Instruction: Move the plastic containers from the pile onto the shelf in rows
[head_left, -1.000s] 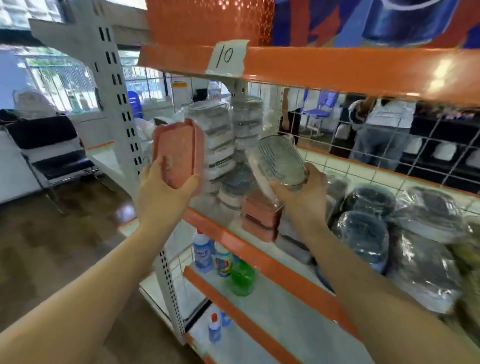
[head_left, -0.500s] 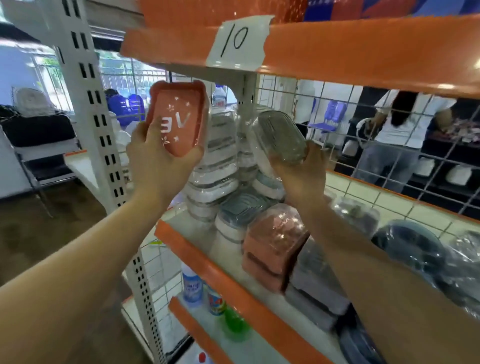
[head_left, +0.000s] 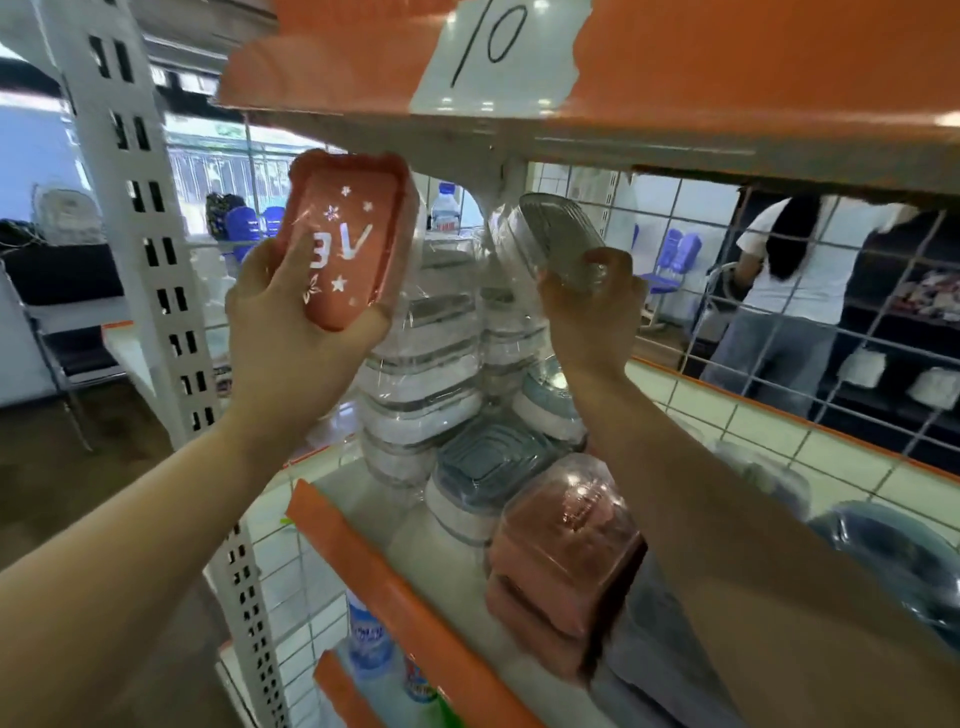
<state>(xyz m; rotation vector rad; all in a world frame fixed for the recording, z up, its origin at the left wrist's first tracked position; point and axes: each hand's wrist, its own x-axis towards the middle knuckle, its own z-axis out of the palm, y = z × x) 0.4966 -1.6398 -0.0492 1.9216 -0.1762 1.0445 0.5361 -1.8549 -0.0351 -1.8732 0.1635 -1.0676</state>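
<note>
**Two containers held up at the shelf**

I saw two forearms reaching up from the bottom of the view toward the shelf with its orange front edge. On it, nearest me, sat two pink containers, one stacked on the other, both in clear wrap. Just behind them stood a grey-lidded container on a white base. Further back on the shelf rose two tall stacks of wrapped white containers; I could not count the tiers through the glare.

Above those stacks, the left hand gripped one pink container from below, fingers curled round its lower end; its face showed white stars and a "3V" mark under shiny film. The right hand pinched one clear ribbed container by its lower rim, tilted toward the back.

Over the shelf hung the next orange shelf edge with a paper label reading "10". Behind the wire grid stood a person in a white top.
</note>
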